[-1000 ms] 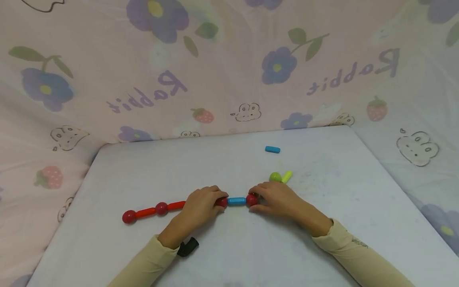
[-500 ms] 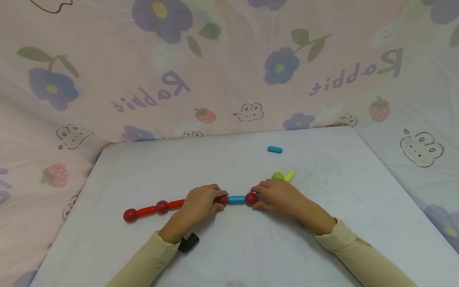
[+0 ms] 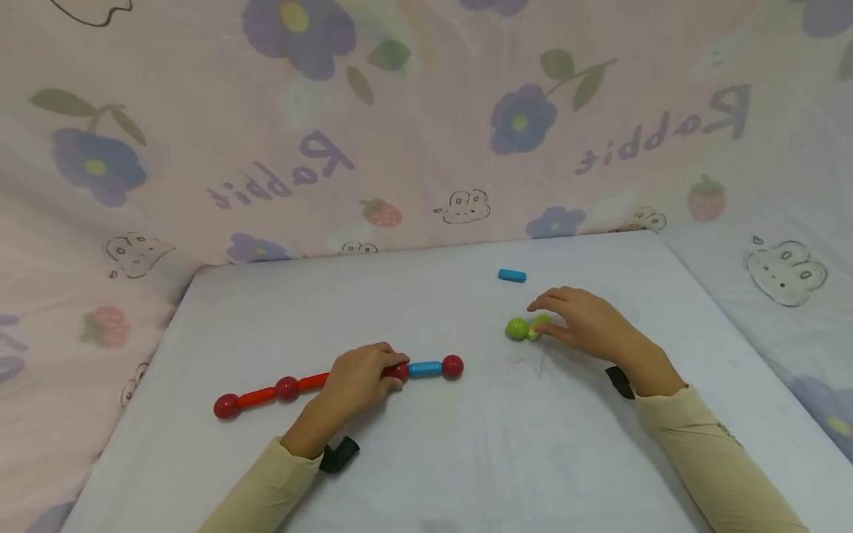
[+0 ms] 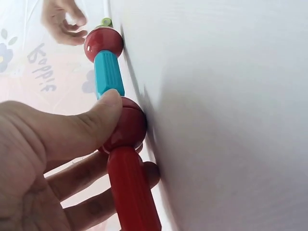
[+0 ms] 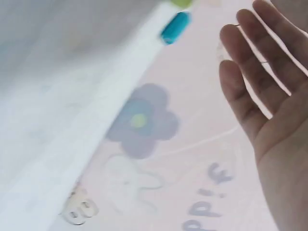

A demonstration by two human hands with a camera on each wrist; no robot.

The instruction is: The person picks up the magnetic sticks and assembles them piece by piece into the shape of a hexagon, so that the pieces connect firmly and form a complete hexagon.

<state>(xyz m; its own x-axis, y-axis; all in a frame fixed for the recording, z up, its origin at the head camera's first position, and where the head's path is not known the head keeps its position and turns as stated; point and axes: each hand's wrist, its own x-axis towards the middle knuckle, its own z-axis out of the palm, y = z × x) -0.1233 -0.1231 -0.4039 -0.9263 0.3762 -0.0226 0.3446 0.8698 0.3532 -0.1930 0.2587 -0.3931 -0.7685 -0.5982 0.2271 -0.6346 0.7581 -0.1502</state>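
Note:
A row of toy building rods and balls lies on the white table: red balls, red rods (image 3: 256, 397), and a blue rod (image 3: 425, 369) ending in a red ball (image 3: 452, 367). My left hand (image 3: 356, 381) grips the red ball (image 4: 131, 126) between the blue and red rods, thumb on its near side. Part of the row is hidden behind this hand. My right hand (image 3: 589, 322) hovers with spread fingers at the lime-green rods (image 3: 538, 326). Beside them sits a lime-green ball (image 3: 517, 329). In the right wrist view, the fingers (image 5: 245, 53) look straight and hold nothing.
A loose blue rod (image 3: 512, 275) lies farther back on the table (image 3: 373, 296). Patterned cloth (image 3: 426, 148) hangs behind and at the sides. A black wrist-worn piece (image 3: 340, 455) shows under the left wrist, another (image 3: 620, 381) under the right.
My right hand has let go of the red end ball and moved right and away to the lime-green pieces. The left hand and the row have shifted slightly left.

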